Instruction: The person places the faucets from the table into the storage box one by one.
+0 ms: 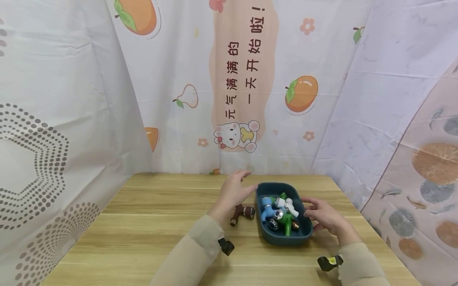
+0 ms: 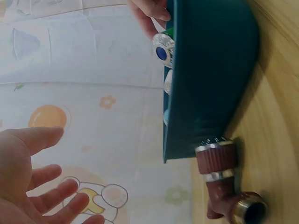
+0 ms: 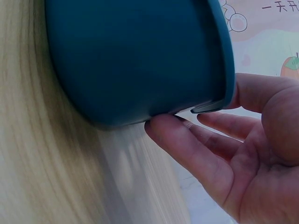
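A dark teal plastic bin [image 1: 286,240] sits on the table, holding several tap-like fittings in blue [image 1: 267,214], green [image 1: 288,226] and white [image 1: 291,207]. My right hand [image 1: 327,216] grips its right side, fingers hooked over the rim and thumb against the outer wall [image 3: 140,60]. Left of the bin, a brown tap-like fitting [image 1: 245,211] with a ribbed collar and brass-coloured end lies on the wood. My left hand [image 1: 234,190] hovers above and behind that fitting, near the bin's far left corner. Its fingers are spread and hold nothing.
The wood-grain table [image 1: 143,222] extends to the left and in front of the bin. A printed curtain [image 1: 179,79] hangs along the table's back edge, with more cloth at both sides. Each wrist carries a small black camera [image 1: 226,246].
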`<state>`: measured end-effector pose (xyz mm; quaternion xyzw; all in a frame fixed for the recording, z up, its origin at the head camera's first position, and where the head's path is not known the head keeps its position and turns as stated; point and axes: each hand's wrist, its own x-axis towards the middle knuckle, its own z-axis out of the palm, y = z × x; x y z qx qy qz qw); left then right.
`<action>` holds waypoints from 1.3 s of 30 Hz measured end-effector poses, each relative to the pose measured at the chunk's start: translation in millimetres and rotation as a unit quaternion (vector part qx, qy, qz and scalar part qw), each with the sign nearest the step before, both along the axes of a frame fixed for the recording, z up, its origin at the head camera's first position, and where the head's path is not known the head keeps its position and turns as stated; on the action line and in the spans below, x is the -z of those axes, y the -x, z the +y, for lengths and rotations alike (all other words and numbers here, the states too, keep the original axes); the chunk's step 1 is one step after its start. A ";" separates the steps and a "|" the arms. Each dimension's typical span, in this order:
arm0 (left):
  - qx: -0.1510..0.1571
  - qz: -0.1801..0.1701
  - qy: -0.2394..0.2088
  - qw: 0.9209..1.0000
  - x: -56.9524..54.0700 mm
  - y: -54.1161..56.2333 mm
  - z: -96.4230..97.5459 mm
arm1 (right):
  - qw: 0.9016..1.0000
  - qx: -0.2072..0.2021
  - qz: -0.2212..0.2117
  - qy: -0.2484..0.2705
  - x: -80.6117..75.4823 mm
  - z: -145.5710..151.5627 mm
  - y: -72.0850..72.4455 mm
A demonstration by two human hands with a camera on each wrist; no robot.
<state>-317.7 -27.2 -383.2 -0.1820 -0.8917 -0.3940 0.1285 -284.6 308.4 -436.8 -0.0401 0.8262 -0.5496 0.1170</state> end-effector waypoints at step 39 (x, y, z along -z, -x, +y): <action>-0.004 -0.125 0.069 0.990 59.5 -4.9 -27.1 | 1.000 0.000 -0.003 0.004 1.9 0.9 -0.2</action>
